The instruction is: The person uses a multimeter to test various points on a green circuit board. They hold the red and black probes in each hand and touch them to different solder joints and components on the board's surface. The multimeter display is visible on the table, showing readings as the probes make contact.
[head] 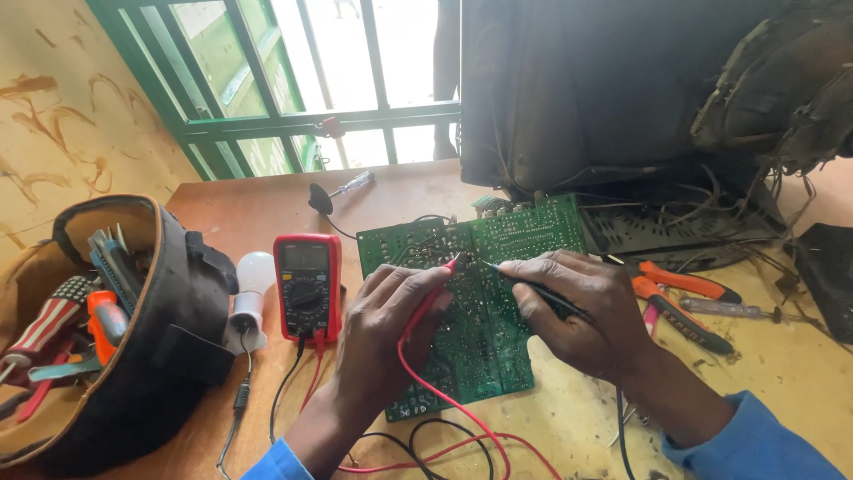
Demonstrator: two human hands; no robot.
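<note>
Leftmost, we see an open tool bag (169, 329) standing on the wooden table (249, 209), with screwdrivers (53, 324) and other handles sticking out of its mouth. Just beside the bag lies a white light bulb (253, 276) in a holder, its dark cord trailing toward us. Next to the bulb rests a red multimeter (307, 286), face up, with a red and a black lead plugged in at its lower edge.

Moving on, our left hand (382, 342) has its fingers closed around the red probe (433, 298), pinching it like a pen, and the tip touches the green circuit board (484, 338). The board lies flat on the table at the middle of the view, solder side up, partly under both hands. The red lead (444, 400) loops from the probe down across the board toward the near edge.

Our right hand (582, 311) grips the black probe (524, 283) between thumb and fingers, its point set on the board just beside the red tip.

Behind the board stands an opened television set (622, 98), with wires hanging out of its casing. Farther right, orange-handled pliers (684, 298) lie on the table near our right wrist, and a screwdriver (733, 310) lies just beyond them.
</note>
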